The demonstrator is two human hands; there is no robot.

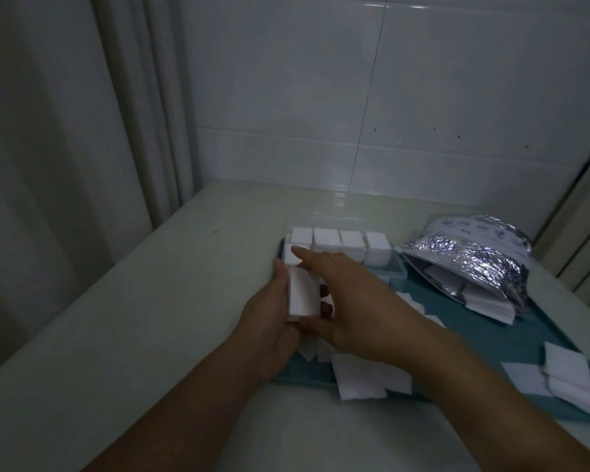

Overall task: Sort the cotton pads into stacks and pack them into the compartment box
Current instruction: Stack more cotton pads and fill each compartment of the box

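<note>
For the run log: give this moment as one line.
left hand: grips pad stack | right hand: open, finger toward box | box: back row filled | loose pads on tray

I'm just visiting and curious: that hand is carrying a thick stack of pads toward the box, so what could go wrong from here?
1. The left hand grips the white cotton-pad stack only by its sides; it might fan apart.
2. The right hand reaches across the clear plastic compartment box and could nudge its filled white stacks.
3. Loose white square pads overhang the teal tray and may slide off.
</note>
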